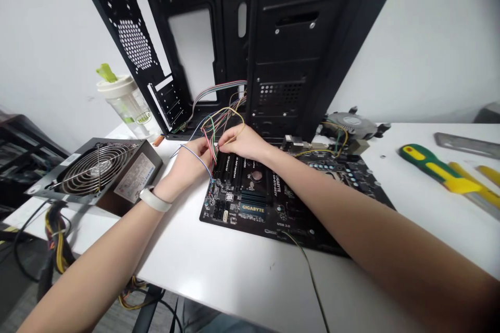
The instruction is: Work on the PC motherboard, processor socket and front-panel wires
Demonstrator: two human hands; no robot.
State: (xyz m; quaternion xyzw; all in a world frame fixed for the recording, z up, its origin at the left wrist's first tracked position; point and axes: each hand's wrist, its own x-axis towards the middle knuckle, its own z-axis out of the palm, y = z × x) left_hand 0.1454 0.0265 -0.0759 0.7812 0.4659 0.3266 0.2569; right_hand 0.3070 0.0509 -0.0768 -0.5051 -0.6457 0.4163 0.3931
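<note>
A black motherboard point(253, 210) lies flat on the white table in front of a black computer case point(292, 57). Thin coloured wires point(222, 112) run out of the case and down to the board's left edge. My left hand point(193, 158), with a pale band on the wrist, is closed around some of these wires near that edge. Beside it, my right hand point(244, 143) pinches at the same bundle, with its fingertips almost meeting the left ones. A blue wire passes over my left hand to the board's corner. The wire ends between my fingers are hidden.
A power supply point(133, 182) with a fan grille sits left, its cables hanging off the table. Behind it stands a clear cup point(128, 104). A CPU cooler point(349, 125) rests behind the board. A green-yellow screwdriver point(433, 164) lies right. A thin wire crosses the table's front.
</note>
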